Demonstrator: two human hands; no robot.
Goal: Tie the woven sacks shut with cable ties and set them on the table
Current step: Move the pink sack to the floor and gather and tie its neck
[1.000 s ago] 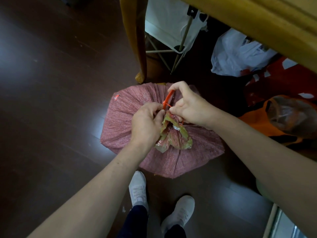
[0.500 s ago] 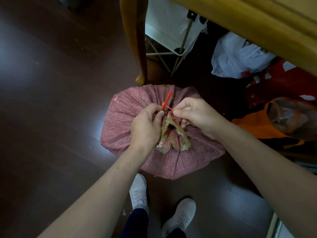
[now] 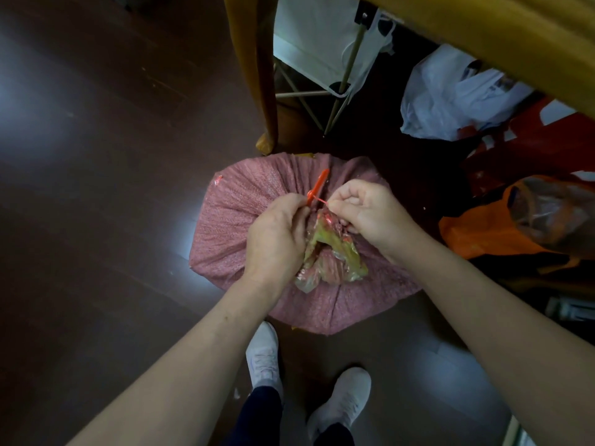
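We have one pink sack [image 3: 231,233] on the floor [image 3: 96,220], just in front of the one table leg [image 3: 254,75] and ahead of our two white shoes [image 3: 264,352]. Our left hand [image 3: 277,239] curls its fingers round the gathered neck and the one red cable tie [image 3: 317,188]. Our right hand [image 3: 370,214] pinches the tie's thin end between thumb and forefinger, the other fingers curled.

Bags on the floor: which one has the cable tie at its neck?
The pink woven sack in the middle: an orange cable tie sits at its bunched neck. The white bag and orange bag to its right show none.
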